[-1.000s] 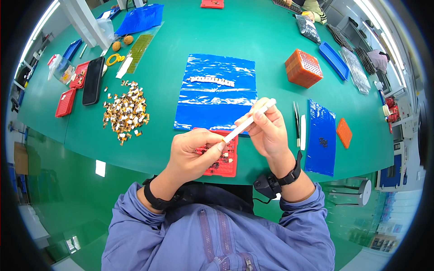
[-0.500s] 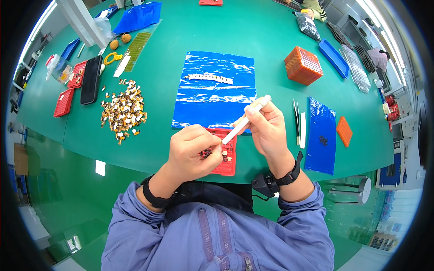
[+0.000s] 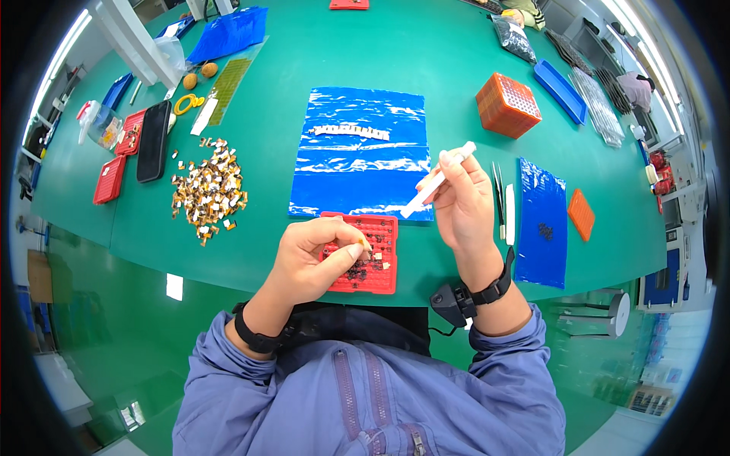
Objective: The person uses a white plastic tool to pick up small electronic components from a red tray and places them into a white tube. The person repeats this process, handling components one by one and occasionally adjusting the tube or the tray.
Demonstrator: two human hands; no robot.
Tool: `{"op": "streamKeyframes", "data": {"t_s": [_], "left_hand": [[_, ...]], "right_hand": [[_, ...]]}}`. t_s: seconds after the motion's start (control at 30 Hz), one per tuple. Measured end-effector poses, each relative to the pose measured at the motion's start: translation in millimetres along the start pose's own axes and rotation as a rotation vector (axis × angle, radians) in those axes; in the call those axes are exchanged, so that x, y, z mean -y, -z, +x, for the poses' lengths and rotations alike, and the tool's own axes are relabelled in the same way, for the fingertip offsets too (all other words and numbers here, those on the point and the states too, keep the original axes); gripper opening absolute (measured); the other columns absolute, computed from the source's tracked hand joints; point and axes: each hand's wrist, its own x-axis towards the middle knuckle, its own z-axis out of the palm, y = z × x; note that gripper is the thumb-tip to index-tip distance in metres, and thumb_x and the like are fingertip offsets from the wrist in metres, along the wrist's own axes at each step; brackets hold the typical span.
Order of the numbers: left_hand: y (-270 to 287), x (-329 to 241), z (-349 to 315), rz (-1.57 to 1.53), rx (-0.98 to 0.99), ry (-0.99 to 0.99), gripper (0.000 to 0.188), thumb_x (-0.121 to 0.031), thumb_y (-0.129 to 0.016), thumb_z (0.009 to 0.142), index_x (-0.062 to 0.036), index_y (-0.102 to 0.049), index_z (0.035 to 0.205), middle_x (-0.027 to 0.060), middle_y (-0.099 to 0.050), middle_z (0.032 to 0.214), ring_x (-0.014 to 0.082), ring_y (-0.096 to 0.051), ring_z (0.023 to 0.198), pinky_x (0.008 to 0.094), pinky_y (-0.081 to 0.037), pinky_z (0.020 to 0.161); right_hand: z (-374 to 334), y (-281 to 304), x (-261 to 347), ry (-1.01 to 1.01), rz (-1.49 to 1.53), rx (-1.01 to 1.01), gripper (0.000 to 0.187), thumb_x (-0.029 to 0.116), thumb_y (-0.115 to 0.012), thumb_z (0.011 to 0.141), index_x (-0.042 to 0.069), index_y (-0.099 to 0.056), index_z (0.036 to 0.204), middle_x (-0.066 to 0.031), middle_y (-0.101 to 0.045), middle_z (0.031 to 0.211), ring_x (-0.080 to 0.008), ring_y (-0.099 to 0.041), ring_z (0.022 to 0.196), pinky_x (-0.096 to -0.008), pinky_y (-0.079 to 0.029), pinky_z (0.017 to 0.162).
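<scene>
My left hand [image 3: 308,257] is closed in a pinch over the red grid tray [image 3: 382,286], with a tiny amber-and-white flex piece [image 3: 366,245] at its fingertips. Small black parts and a few pale ones lie in that tray. A slim white plastic stick [image 3: 423,196] is gripped by my right hand [image 3: 468,209], its lower end pointing down-left over the near right corner of the blue plastic sheet [image 3: 357,186]. The stick is apart from the left fingers. Across the upper part of the sheet runs a row of small white pieces [image 3: 351,133].
A heap of small amber-and-white pieces [image 3: 209,194] lies left, near a black phone [image 3: 154,140]. At right are tweezers [image 3: 499,201], a white strip [image 3: 510,215], a smaller blue sheet [image 3: 541,254] with black bits, an orange tray [image 3: 581,214] and stacked orange trays [image 3: 508,106].
My right hand has drawn away up and right, taking the white stick's tip off the left fingertips. My left hand has shifted slightly left, uncovering more of the red tray.
</scene>
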Motion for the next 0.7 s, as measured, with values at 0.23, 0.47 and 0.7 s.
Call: {"op": "streamKeyframes", "data": {"t_s": [0.23, 0.47, 0.7], "left_hand": [[1, -1, -2, 0.038, -0.024, 0.012, 0.010, 0.000, -0.053, 0.083, 0.0036, -0.062, 0.088, 0.0078, -0.063, 0.078, 0.0125, -0.059, 0.074, 0.0247, -0.046, 0.065], [10, 5, -3, 0.301, -0.104, -0.053, 0.012, -0.004, -0.058, 0.083, -0.0005, -0.055, 0.072, 0.0038, -0.055, 0.066, 0.0102, -0.050, 0.061, 0.0246, -0.040, 0.057], [12, 1, 4, 0.636, -0.083, -0.236, 0.010, -0.006, -0.064, 0.078, -0.0006, -0.058, 0.072, 0.0085, -0.057, 0.066, 0.0202, -0.054, 0.059, 0.0288, -0.043, 0.057]], "right_hand": [[2, 1, -1, 0.005, -0.013, -0.023, 0.014, 0.015, -0.054, 0.089, 0.002, -0.054, 0.086, -0.0082, -0.060, 0.069, -0.0124, -0.060, 0.059, -0.0213, -0.048, 0.055], [2, 1, 1, -0.012, -0.043, -0.010, 0.014, 0.016, -0.054, 0.089, 0.002, -0.054, 0.086, -0.0087, -0.061, 0.070, -0.0119, -0.060, 0.059, -0.0212, -0.047, 0.055], [2, 0, 1, -0.039, -0.068, -0.010, 0.013, 0.015, -0.052, 0.090, 0.003, -0.053, 0.085, -0.0092, -0.059, 0.070, -0.0133, -0.060, 0.059, -0.0218, -0.047, 0.053]]}}
